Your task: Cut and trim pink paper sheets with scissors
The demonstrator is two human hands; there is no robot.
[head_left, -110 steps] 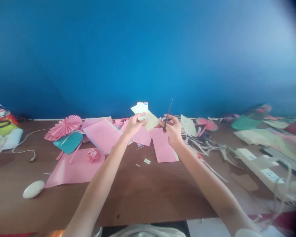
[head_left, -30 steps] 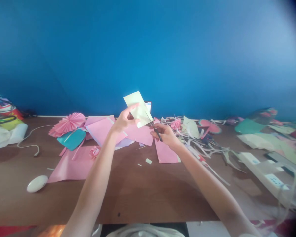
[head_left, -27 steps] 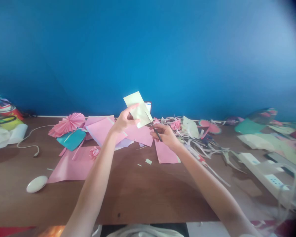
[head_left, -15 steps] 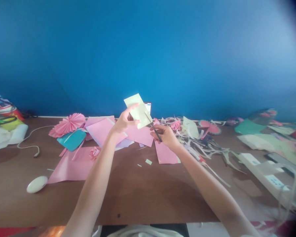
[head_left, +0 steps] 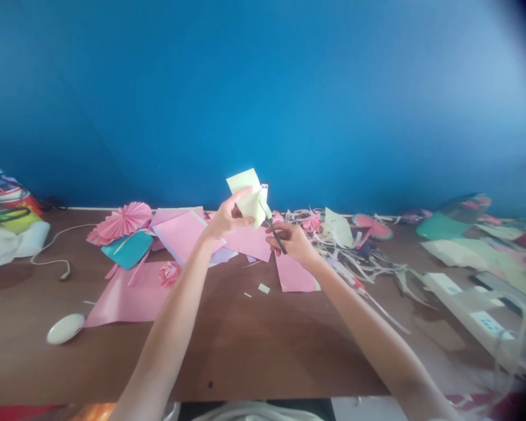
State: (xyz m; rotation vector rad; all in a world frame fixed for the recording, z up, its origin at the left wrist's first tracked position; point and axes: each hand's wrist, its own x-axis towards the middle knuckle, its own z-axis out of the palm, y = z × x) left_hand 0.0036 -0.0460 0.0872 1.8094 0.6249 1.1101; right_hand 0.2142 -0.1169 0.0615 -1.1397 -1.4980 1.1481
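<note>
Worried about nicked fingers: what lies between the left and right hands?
In the head view: a pale yellow paper sheet, held by the left hand, and slim dark scissors, pointing from the right hand toward that sheet.

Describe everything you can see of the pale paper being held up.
The paper is a plain, pale yellow-green sheet, apparently thin, held up above the desk, tilted and bent. The left hand grips it from its left side. At its lower right edge, a narrow strip stands partly apart, by the blades of the scissors in the right hand. Whether they close on it is too small to tell.
</note>
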